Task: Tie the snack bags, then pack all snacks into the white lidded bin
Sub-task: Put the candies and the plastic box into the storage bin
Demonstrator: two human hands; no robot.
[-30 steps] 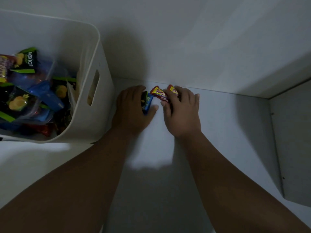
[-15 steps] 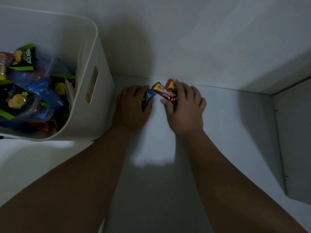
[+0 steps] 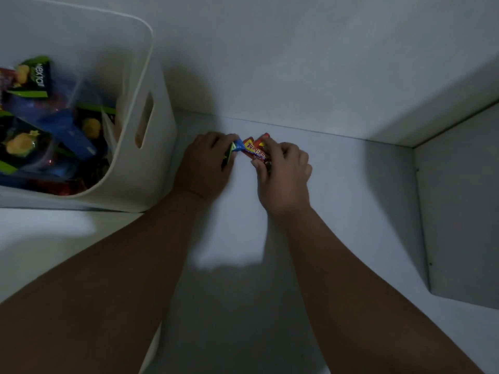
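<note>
White bin [image 3: 159,163] stands at the left of a pale shelf floor [image 3: 351,198]. Its open top shows a heap of snacks [image 3: 67,130]: green-and-black packets, blue ones and clear bags. A slot handle in its right-hand wall faces the hands.

The left hand [image 3: 202,166] lies knuckles up just right of the bin, close to its wall; whether it touches the wall cannot be told. Its fingers are curled in and grip a blue-and-green packet [image 3: 233,149], whose blue end sticks out toward the other hand. The right hand [image 3: 283,176] sits just beside it, fingers bent and bunched. It pinches red-and-yellow packets [image 3: 255,152], at least two, which fan out past the fingertips with the thumb set against their lower edge.

A back wall [image 3: 297,63] rises just behind the hands, and a side panel [image 3: 459,198] closes the shelf well off to the right. Both forearms reach in from the bottom edge. The light is dim, and the print on the red packets is too blurred to read.

Between the two hands the blue tip and the nearest red packet meet or almost meet; which of the two is unclear. All the held packets are outside the bin, near the line where floor meets back wall.
</note>
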